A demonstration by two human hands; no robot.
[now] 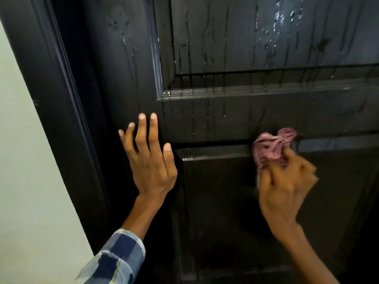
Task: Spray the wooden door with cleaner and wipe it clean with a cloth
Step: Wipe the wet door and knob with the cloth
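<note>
A dark wooden door (235, 111) with raised panels fills the view. Drips and wet streaks of cleaner run down its upper panel and the rail below it. My left hand (149, 160) lies flat against the door's left stile, fingers straight and spread. My right hand (285, 181) grips a bunched pink cloth (270, 146) and presses it on the moulding at the top edge of the lower panel. That hand is blurred. No spray bottle is in view.
The dark door frame (67, 99) runs down the left side. A pale wall (24, 181) lies beyond it at the far left. A blue checked sleeve (117, 261) covers my left forearm.
</note>
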